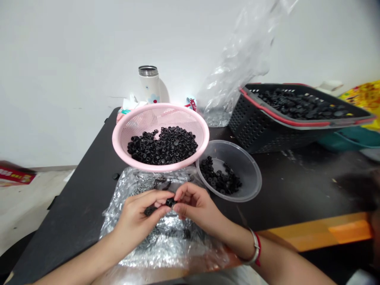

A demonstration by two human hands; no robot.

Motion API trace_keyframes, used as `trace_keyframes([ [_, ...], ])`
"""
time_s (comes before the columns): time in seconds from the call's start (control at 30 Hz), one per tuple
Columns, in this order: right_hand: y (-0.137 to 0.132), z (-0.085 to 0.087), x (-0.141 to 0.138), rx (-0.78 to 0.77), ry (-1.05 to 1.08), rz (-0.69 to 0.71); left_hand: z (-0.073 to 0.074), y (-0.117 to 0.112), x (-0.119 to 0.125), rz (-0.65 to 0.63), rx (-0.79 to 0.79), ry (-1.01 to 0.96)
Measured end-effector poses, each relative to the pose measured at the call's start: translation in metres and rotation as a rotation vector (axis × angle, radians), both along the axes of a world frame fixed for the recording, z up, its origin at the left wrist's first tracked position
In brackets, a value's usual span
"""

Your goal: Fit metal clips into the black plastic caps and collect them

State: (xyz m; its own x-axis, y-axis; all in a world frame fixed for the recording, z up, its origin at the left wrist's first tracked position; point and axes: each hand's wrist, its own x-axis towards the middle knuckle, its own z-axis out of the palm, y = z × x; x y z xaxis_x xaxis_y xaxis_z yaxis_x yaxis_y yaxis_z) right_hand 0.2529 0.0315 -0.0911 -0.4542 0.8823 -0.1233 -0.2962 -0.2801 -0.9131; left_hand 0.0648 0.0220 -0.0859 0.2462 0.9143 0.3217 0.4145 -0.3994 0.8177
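Observation:
My left hand and my right hand meet over a crinkled clear plastic bag lying on the black table. Both hands pinch one small black ring-shaped part between their fingertips. My left hand also has a dark piece tucked under its fingers. Behind the hands stands a pink perforated basket heaped with black ring parts. To its right sits a clear plastic bowl with a smaller pile of the same parts.
A black crate with a red rim full of black parts sits at the back right. A tall clear plastic bag and a white steel-topped flask stand by the wall. The table's orange front edge runs along the right.

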Motion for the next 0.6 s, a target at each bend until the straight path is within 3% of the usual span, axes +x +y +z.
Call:
trace_keyframes([
  [0.3, -0.001, 0.005, 0.001, 0.026, -0.023, -0.007, 0.006, 0.000, -0.002, 0.018, -0.060, -0.049],
  [0.4, -0.002, 0.006, 0.003, 0.006, -0.011, -0.014, 0.009, 0.002, -0.004, 0.004, -0.279, -0.207],
  [0.5, -0.003, 0.007, 0.004, 0.009, 0.014, -0.026, 0.012, 0.006, -0.004, -0.052, -0.565, -0.507],
  [0.6, -0.003, 0.008, 0.006, 0.019, 0.022, -0.036, 0.014, 0.009, -0.004, -0.072, -0.689, -0.697],
])
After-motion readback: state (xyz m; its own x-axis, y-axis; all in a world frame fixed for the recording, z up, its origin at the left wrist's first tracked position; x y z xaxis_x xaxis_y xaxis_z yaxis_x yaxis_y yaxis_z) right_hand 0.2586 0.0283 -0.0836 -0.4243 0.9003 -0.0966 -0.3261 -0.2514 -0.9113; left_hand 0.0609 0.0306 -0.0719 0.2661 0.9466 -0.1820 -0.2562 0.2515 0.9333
